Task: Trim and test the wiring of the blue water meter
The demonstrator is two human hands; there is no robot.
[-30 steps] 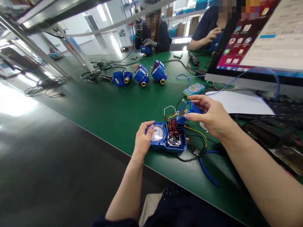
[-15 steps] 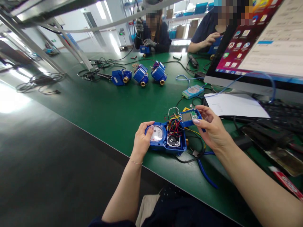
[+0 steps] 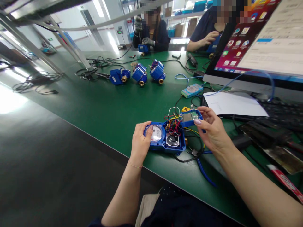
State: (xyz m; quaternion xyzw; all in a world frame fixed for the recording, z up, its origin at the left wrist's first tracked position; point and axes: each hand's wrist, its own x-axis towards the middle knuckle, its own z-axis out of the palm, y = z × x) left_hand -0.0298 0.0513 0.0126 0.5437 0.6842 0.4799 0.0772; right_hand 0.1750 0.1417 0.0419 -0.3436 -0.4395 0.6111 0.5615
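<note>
A blue water meter [image 3: 174,149] lies on the green table in front of me, its wiring compartment uncovered and its round dial on the left. My left hand [image 3: 141,135] grips the dial end, thumb over the dial's rim. My right hand [image 3: 211,126] pinches the right end of the blue cover [image 3: 189,119], which carries a small display and a circuit board. Red, yellow and white wires [image 3: 174,124] run from the compartment to this cover. The cover is tilted up beside the compartment. Fingers of my right hand behind the cover are partly hidden.
Three more blue meters [image 3: 139,75] stand farther back. A light-blue device [image 3: 192,90] with a cable lies before the monitor [image 3: 260,41]. Paper [image 3: 234,104] overlaps the keyboard [image 3: 286,110]. Blue tool handles [image 3: 205,173] lie near my right forearm. Two people sit across the table.
The view has shifted slightly. Both hands keep their hold on the meter and its cover, with hardly any movement between them.
</note>
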